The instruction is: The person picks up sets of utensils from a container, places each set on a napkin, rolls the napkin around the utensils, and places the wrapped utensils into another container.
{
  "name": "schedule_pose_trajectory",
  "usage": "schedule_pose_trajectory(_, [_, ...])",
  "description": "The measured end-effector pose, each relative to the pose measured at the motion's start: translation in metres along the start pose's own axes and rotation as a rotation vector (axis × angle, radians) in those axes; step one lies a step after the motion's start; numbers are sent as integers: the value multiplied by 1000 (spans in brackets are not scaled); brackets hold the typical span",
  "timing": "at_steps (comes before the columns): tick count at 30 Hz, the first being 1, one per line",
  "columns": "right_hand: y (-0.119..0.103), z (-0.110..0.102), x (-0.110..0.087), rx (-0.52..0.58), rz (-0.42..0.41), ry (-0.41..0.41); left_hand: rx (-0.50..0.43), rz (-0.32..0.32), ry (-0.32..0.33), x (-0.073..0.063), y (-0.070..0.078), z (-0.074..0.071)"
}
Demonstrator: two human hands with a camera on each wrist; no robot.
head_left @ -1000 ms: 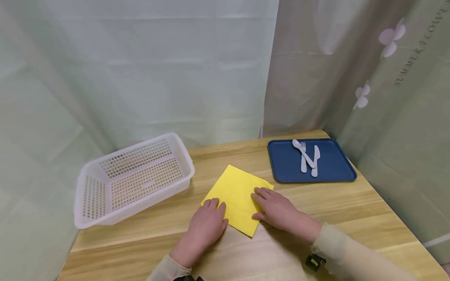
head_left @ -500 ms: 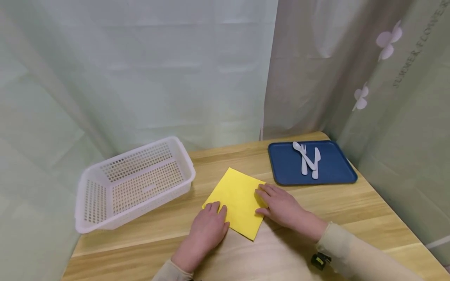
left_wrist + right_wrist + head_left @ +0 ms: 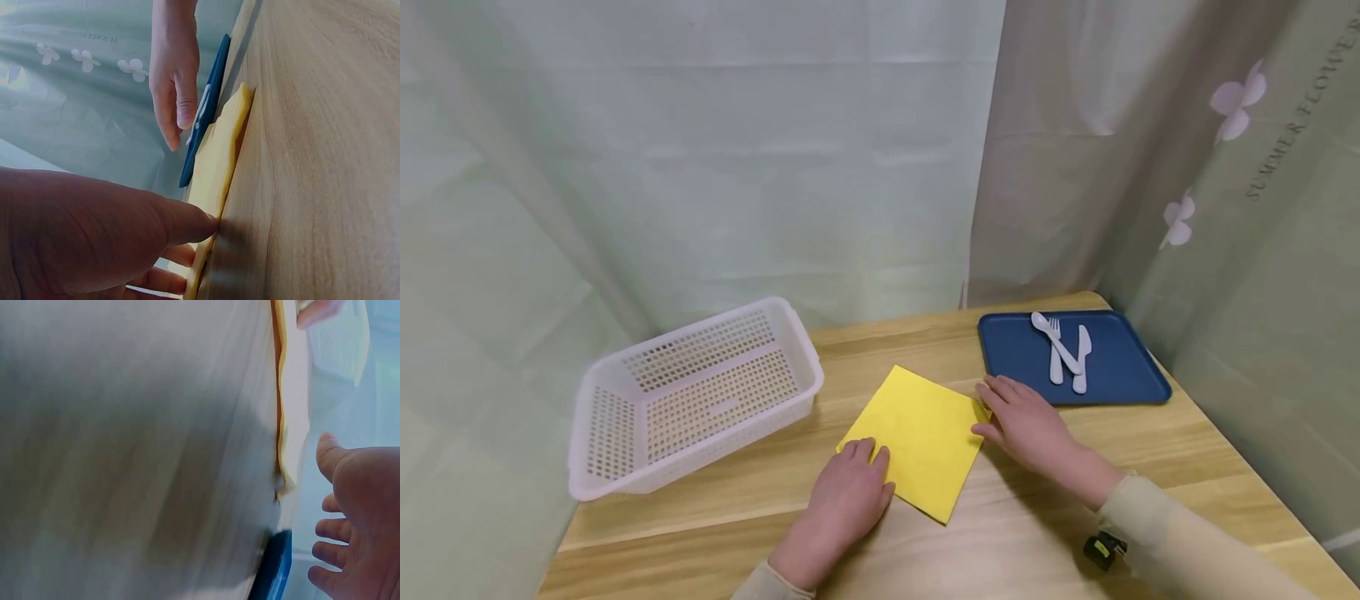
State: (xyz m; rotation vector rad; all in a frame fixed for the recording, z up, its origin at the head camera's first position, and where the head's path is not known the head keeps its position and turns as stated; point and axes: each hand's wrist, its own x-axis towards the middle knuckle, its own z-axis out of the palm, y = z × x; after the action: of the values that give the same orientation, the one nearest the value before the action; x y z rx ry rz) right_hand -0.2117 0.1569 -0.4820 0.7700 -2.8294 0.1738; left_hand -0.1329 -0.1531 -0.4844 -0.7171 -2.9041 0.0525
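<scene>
A folded yellow cloth [image 3: 921,437] lies flat on the wooden table, one corner pointing toward me. My left hand [image 3: 852,490] rests on its left corner, fingertips on top and thumb at the near edge. In the left wrist view, that thumb touches the soft edge of the cloth [image 3: 219,165]. My right hand [image 3: 1030,425] is over the cloth's right corner and hides part of it. The right wrist view shows this hand [image 3: 365,519] raised off the cloth [image 3: 294,419], its fingers loose and holding nothing.
A white perforated basket [image 3: 700,458] stands at the left. At the back right, a blue tray [image 3: 1131,367] carries a white spoon [image 3: 1060,346], a fork [image 3: 1056,367] and a knife [image 3: 1082,360]. Curtains [image 3: 760,167] hang behind the table [image 3: 737,533].
My right hand has slid right across the cloth to its right corner and come up off it. My left hand stays on the left corner. The head view has shifted slightly.
</scene>
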Motion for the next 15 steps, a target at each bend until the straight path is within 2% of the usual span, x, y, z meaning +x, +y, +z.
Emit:
schedule_pose_trajectory(9, [27,-13,6,-25,40,64,25,13,23,2,0,1])
schedule_pose_trajectory(15, [40,-19,8,-40,71,26,33,16,25,-1,0,1])
